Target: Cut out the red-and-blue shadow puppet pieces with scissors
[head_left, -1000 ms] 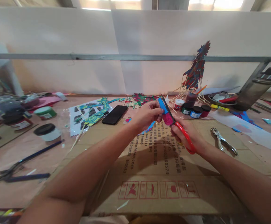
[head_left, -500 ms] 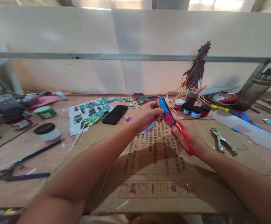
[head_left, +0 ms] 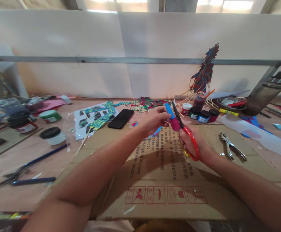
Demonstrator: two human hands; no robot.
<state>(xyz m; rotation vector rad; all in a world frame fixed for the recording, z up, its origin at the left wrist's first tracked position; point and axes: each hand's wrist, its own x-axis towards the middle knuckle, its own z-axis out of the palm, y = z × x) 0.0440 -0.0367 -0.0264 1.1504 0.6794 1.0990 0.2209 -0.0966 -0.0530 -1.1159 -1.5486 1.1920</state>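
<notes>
My left hand [head_left: 156,120] pinches a narrow blue and magenta painted piece [head_left: 175,123] with a rounded lower end; I cannot tell its material. Fingers of my right hand [head_left: 191,141] are wrapped round the red handles of a pair of scissors [head_left: 194,151], and some yellow shows inside the loops. The dark blades point up and away, close along the right edge of the painted piece. Both hands are held above a flattened cardboard sheet [head_left: 164,209] with printed text. Another blue and pink scrap [head_left: 156,133] lies below my left hand, partly hidden by it.
A black phone [head_left: 121,118] lies left of my hands; a metal hole punch [head_left: 232,147] lies right. Paint jars [head_left: 203,116] and a feathered stick figure [head_left: 204,72] stand behind. Long-nosed pliers [head_left: 21,170] and lidded jars [head_left: 53,136] are at the left, a bottle [head_left: 263,95] far right.
The scissors have shifted from lying over the painted piece to its right side, showing more of the magenta end. My left hand keeps its pinch. The view has shifted slightly.
</notes>
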